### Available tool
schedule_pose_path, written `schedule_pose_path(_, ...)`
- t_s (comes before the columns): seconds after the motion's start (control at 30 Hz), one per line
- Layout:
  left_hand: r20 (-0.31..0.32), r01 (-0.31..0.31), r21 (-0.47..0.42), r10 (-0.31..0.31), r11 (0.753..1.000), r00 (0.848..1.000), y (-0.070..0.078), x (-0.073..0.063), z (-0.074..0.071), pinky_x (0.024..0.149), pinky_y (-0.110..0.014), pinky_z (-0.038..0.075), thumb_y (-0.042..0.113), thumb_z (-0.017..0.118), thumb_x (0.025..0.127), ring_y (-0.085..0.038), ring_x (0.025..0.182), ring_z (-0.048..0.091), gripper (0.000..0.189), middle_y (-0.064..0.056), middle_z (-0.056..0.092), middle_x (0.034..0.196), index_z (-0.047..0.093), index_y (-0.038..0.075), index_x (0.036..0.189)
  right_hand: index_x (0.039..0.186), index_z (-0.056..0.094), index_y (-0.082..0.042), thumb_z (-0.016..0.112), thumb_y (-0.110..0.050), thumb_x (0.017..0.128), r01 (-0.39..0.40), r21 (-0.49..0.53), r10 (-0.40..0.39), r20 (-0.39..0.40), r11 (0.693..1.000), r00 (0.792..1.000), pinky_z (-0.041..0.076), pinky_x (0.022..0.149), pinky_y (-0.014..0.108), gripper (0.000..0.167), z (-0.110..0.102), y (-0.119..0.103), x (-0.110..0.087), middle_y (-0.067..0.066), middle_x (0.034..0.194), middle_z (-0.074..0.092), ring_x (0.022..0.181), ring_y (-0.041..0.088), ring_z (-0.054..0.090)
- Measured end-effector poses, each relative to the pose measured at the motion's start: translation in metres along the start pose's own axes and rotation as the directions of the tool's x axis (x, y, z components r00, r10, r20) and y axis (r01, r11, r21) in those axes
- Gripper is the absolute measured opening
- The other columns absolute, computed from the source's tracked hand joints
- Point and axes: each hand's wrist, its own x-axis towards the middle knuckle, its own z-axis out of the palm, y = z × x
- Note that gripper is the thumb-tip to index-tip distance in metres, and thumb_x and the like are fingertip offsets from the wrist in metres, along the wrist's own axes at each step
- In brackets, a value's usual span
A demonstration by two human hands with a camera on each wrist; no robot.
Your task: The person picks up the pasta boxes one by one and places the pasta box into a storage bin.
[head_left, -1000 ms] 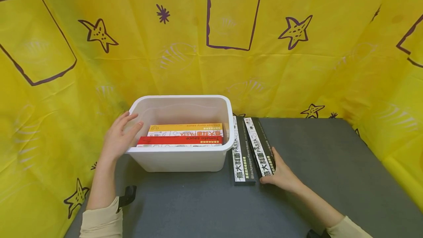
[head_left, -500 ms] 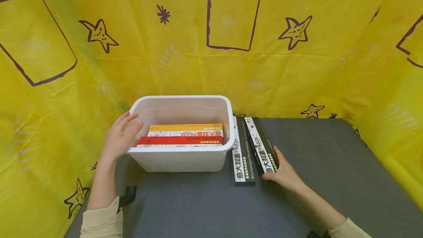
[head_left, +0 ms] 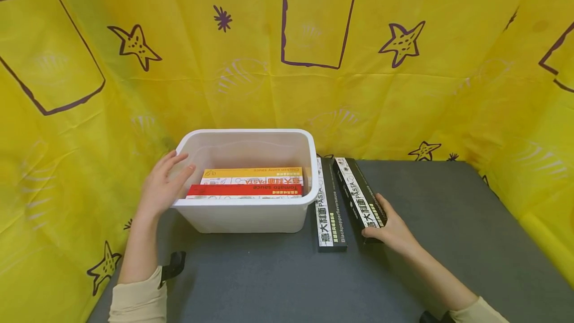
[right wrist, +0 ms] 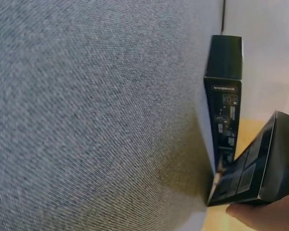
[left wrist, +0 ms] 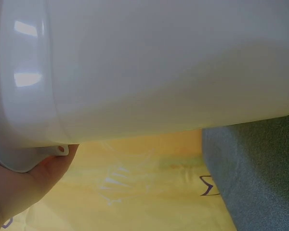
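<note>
My left hand [head_left: 162, 183] holds the left rim of a white plastic bin [head_left: 242, 217]; in the left wrist view its fingers [left wrist: 48, 171] lie against the underside of the rim. Inside the bin sit a yellow-topped pasta box [head_left: 251, 172] and a red-topped pasta box [head_left: 242, 190]. My right hand [head_left: 394, 231] grips the near end of a black-and-white pasta box [head_left: 358, 193], thumb on the left, fingers on the right. That near end is raised off the table in the right wrist view. A second black pasta box [head_left: 331, 213] lies flat between it and the bin.
The dark grey table [head_left: 278, 283] extends in front of the bin and to the right. A yellow patterned cloth [head_left: 251, 98] hangs close behind the bin and along both sides.
My right hand has moved right and slightly away, lifting the near end of the pasta box and widening the gap to the second box. The left hand and bin have not moved.
</note>
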Motion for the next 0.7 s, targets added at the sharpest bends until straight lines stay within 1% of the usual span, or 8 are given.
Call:
schedule_pose_path(0.1, 0.001, 0.001, -0.001, -0.001, 1.0, 1.0, 0.0, 0.0, 0.0, 0.098, -0.078, 0.02, 0.052, 0.049, 0.097, -0.049, 0.141, 0.017, 0.067, -0.018, 0.019, 0.16, 0.04, 0.01, 0.149, 0.156, 0.011, -0.004, 0.077, -0.016, 0.071, 0.006, -0.002, -0.006, -0.004, 1.0, 1.0, 0.037, 0.095, 0.045, 0.107, -0.003, -0.002, 0.0, 0.028, 0.148, 0.032, 0.115, 0.036, 0.046)
schedule_pose_path(0.27, 0.001, -0.004, 0.005, 0.004, 1.0, 1.0, 0.0, 0.001, -0.001, 0.098, -0.078, 0.02, 0.052, 0.049, 0.097, -0.049, 0.141, 0.017, 0.067, -0.017, 0.019, 0.16, 0.04, 0.01, 0.149, 0.156, 0.011, -0.006, 0.077, -0.016, 0.072, 0.022, -0.001, -0.022, -0.015, 1.0, 1.0, 0.038, 0.092, 0.046, 0.107, -0.01, -0.008, 0.0, 0.026, 0.151, 0.029, 0.114, 0.037, 0.045)
schedule_pose_path(0.3, 0.0, -0.005, 0.006, 0.005, 1.0, 1.0, 0.001, 0.001, -0.001, 0.099, -0.078, 0.02, 0.052, 0.049, 0.097, -0.049, 0.141, 0.017, 0.067, -0.018, 0.019, 0.159, 0.041, 0.01, 0.149, 0.156, 0.011, -0.007, 0.077, -0.015, 0.072, 0.028, 0.003, -0.028, -0.015, 1.0, 0.999, 0.038, 0.093, 0.048, 0.107, -0.011, -0.009, 0.0, 0.026, 0.152, 0.027, 0.118, 0.038, 0.044)
schedule_pose_path(0.37, -0.001, -0.006, 0.007, 0.006, 1.0, 1.0, 0.001, 0.001, -0.001, 0.099, -0.077, 0.02, 0.052, 0.049, 0.097, -0.049, 0.141, 0.018, 0.067, -0.018, 0.02, 0.159, 0.041, 0.01, 0.148, 0.157, 0.01, -0.009, 0.077, -0.015, 0.072, 0.039, 0.014, -0.039, -0.014, 0.999, 0.999, 0.036, 0.097, 0.054, 0.108, -0.015, -0.014, 0.0, 0.025, 0.156, 0.022, 0.126, 0.04, 0.039)
schedule_pose_path(0.47, -0.002, -0.008, 0.008, 0.008, 1.0, 1.0, 0.001, 0.0, -0.001, 0.098, -0.078, 0.02, 0.052, 0.049, 0.097, -0.049, 0.141, 0.018, 0.067, -0.018, 0.02, 0.159, 0.041, 0.01, 0.148, 0.157, 0.011, -0.011, 0.077, -0.015, 0.073, 0.07, 0.031, -0.069, -0.011, 0.997, 0.998, 0.029, 0.102, 0.062, 0.107, -0.02, -0.021, -0.002, 0.023, 0.159, 0.016, 0.139, 0.043, 0.025)
schedule_pose_path(0.53, -0.002, -0.009, 0.008, 0.009, 1.0, 1.0, 0.001, 0.0, -0.001, 0.098, -0.078, 0.02, 0.051, 0.049, 0.097, -0.049, 0.141, 0.018, 0.066, -0.018, 0.02, 0.159, 0.041, 0.009, 0.148, 0.157, 0.012, -0.012, 0.076, -0.014, 0.074, 0.095, 0.049, -0.095, -0.011, 0.994, 0.995, 0.033, 0.101, 0.057, 0.106, -0.025, -0.027, -0.003, 0.022, 0.159, 0.017, 0.137, 0.041, 0.028)
schedule_pose_path(0.63, -0.002, -0.008, 0.008, 0.008, 1.0, 1.0, 0.002, 0.0, -0.001, 0.099, -0.078, 0.02, 0.051, 0.049, 0.097, -0.049, 0.141, 0.018, 0.066, -0.018, 0.02, 0.159, 0.041, 0.009, 0.148, 0.157, 0.013, -0.014, 0.075, -0.012, 0.076, 0.138, 0.069, -0.137, -0.012, 0.988, 0.99, 0.04, 0.095, 0.038, 0.102, -0.031, -0.034, -0.004, 0.02, 0.159, 0.019, 0.128, 0.033, 0.036)
schedule_pose_path(0.7, -0.002, -0.009, 0.008, 0.009, 1.0, 1.0, 0.002, -0.001, -0.001, 0.099, -0.077, 0.019, 0.051, 0.049, 0.097, -0.049, 0.141, 0.018, 0.066, -0.018, 0.02, 0.159, 0.042, 0.009, 0.148, 0.158, 0.014, -0.017, 0.074, -0.01, 0.078, 0.16, 0.092, -0.16, -0.011, 0.983, 0.987, 0.042, 0.086, 0.026, 0.1, -0.034, -0.04, -0.006, 0.017, 0.159, 0.021, 0.121, 0.027, 0.039)
